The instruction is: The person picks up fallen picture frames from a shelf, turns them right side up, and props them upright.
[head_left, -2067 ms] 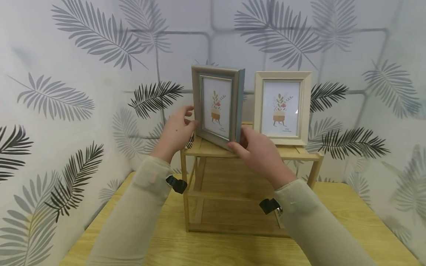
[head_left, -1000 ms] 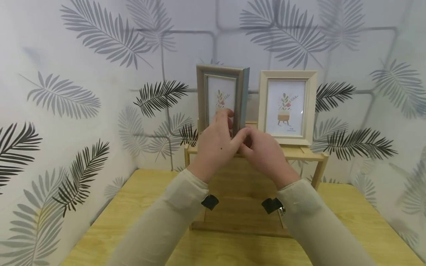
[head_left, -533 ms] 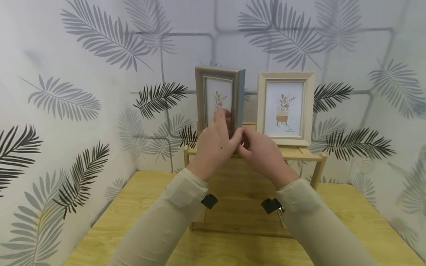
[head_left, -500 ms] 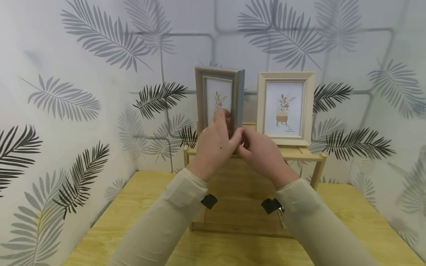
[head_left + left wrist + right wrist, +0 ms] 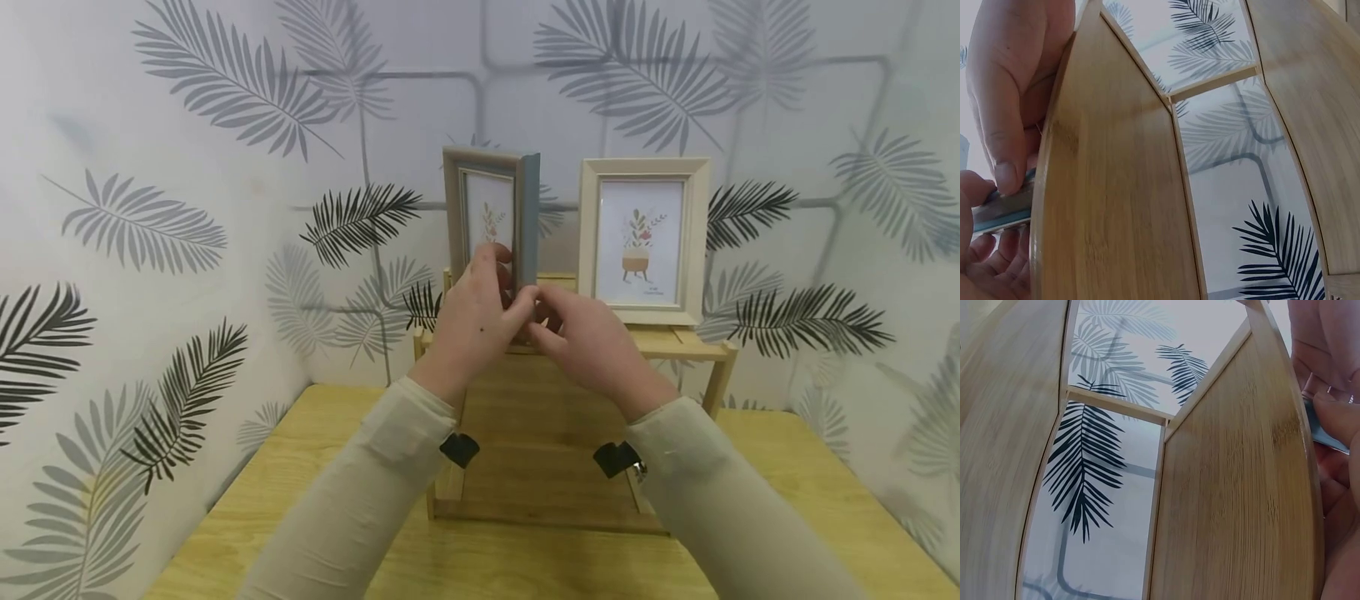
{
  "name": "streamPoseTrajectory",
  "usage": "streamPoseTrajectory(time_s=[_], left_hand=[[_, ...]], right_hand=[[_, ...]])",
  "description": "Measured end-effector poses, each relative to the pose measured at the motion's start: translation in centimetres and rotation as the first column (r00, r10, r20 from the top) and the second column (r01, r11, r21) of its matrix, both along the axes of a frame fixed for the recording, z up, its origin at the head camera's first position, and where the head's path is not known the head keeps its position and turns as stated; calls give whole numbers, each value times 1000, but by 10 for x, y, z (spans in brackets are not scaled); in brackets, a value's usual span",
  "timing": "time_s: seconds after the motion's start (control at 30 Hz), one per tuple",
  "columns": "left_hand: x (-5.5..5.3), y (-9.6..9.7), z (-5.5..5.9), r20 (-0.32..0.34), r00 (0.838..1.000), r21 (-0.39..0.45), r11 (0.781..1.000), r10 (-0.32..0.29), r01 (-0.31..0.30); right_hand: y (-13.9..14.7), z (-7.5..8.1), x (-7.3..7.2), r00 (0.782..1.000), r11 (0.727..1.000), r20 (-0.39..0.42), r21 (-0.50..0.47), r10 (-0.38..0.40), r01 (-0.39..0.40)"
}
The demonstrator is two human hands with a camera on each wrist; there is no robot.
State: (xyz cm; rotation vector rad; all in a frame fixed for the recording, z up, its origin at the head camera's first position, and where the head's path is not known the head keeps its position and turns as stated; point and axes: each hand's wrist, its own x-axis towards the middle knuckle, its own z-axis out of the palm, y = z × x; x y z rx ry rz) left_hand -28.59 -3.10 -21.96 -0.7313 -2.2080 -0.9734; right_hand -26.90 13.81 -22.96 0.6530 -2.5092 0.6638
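Note:
A grey-brown picture frame (image 5: 453, 217) with a blue-grey side stands upright and angled on top of a wooden shelf rack (image 5: 555, 417). Its print shows a potted plant. My left hand (image 5: 467, 321) covers the lower front of it, thumb pressed on the near edge. My right hand (image 5: 596, 346) pinches that same lower edge between thumb and fingers. The two hands meet there. In the left wrist view, fingers grip the frame's edge (image 5: 1007, 209) above the shelf board. The right wrist view shows only a sliver of the frame (image 5: 1322, 432). The frame's back is hidden.
To the right on the rack's top, a cream picture frame (image 5: 588, 242) with a similar print stands facing forward. The rack rests on a yellow wooden table (image 5: 322, 442). Behind is a wall (image 5: 420, 117) with leaf patterns.
My left hand has come from the frame's left side across its front to the near edge. The grey-brown frame has turned more edge-on, showing more of its blue-grey side. The cream frame stays put.

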Motion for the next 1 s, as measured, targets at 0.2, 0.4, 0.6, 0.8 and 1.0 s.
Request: streamPoseTrajectory(time_s=[0.2,0.4,0.6,0.8,1.0], left_hand=[[-2,-5,0,30,998,0,999,-50,50],[-7,-9,-2,55,992,11,993,-114,113],[-10,-12,-3,71,985,24,987,-157,156],[-13,-14,-6,76,980,50,983,-181,178],[-13,-16,-7,87,980,56,983,-181,177]], right_hand=[[0,2,-1,1000,1000,-18,5,22,-21],[-2,2,0,1000,1000,-23,-8,17,-17],[-5,1,1,1000,1000,-8,-24,-10,10],[-12,1,2,999,998,-1,-36,-45,45],[-15,1,3,998,997,8,-46,-57,57]])
